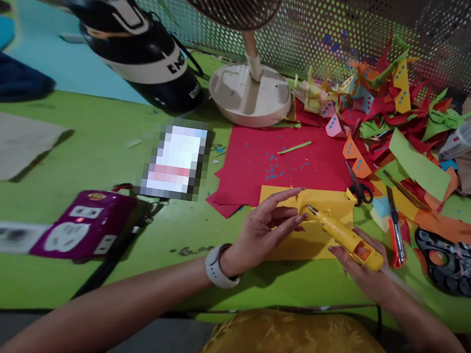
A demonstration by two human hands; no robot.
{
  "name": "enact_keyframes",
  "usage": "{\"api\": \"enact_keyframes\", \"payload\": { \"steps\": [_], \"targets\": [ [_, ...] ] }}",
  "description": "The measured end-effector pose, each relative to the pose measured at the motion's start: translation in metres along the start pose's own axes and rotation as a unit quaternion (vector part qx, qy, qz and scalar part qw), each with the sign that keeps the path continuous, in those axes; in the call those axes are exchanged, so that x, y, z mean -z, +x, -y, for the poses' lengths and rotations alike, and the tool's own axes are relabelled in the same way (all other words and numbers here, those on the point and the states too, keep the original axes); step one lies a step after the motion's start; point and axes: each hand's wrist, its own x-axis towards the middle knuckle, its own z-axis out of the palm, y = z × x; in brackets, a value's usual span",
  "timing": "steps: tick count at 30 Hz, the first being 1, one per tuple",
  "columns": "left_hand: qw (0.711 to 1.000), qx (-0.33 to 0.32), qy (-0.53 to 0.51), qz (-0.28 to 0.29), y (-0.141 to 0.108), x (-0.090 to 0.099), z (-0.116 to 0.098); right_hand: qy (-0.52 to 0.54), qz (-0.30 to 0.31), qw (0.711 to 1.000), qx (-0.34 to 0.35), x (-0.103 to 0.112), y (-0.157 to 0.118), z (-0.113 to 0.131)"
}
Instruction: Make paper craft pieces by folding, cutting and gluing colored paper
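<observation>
A yellow hot glue gun (343, 235) lies across my right hand (363, 267), whose fingers are closed around its body; its metal nozzle points left. My left hand (270, 222), with a white watch at the wrist, hovers just left of the nozzle. Its index finger is stretched out, and the thumb comes close to the tip; I see nothing held in it. Beneath both hands is a sheet of yellow paper (296, 243), partly hidden by them. Red paper (246, 160) with blue dots scattered on it lies behind the yellow sheet.
Black scissors (360, 192), a red cutter knife (397, 234) and a black palette (453, 262) lie to the right. Folded paper scraps (368, 102) pile up behind. A fan base (267, 102), dark bottle (147, 59), phone (179, 160) and purple power socket (83, 225) stand further left.
</observation>
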Motion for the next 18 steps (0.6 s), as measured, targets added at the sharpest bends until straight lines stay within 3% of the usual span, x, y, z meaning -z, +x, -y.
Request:
{"api": "enact_keyframes", "payload": {
  "steps": [9,14,18],
  "targets": [
    [1.000,0.002,-0.004,0.003,-0.001,0.001,0.001,-0.082,-0.055,0.995,0.031,-0.004,-0.004,-0.004],
    [1.000,0.001,-0.010,0.002,0.000,0.001,0.001,-0.074,-0.013,0.997,0.036,0.003,0.001,0.007],
    [1.000,0.006,-0.010,-0.002,0.001,0.000,-0.001,-0.094,-0.015,0.994,0.047,0.006,0.002,0.009]
  ]
}}
